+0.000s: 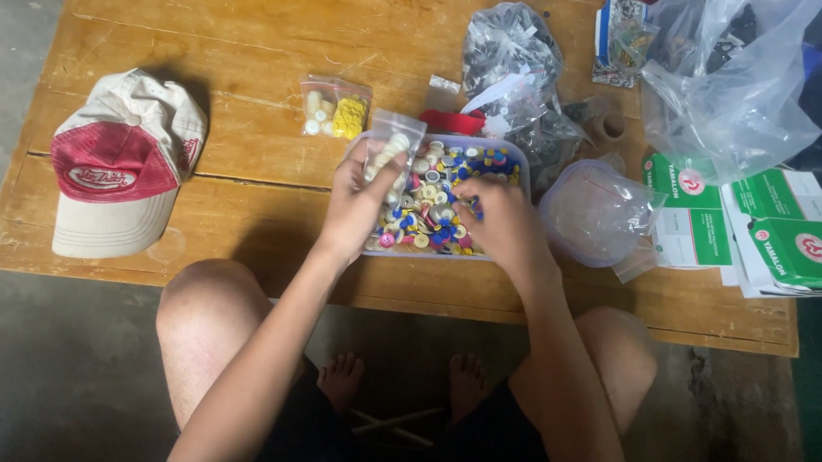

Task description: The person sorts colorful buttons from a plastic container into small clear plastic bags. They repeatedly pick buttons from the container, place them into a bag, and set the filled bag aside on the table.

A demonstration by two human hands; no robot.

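Clearly, a small clear bag point(389, 145) of white buttons is gripped by the left hand point(356, 205) above the tray point(518, 157) of mixed buttons on the table point(253, 26); buttons are pinched by the right hand point(503, 222) in it. Tilted carelessly, the bag could be emptied back.

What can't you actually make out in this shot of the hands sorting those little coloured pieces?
Head view only:
- Right hand fingertips: curled down into the tray, so any grip is hidden.
- Pieces in the tray: too small to tell their kind.
- Small bag in the left hand: its lower part is covered by the fingers.
- Large clear bag: cut off by the top edge.
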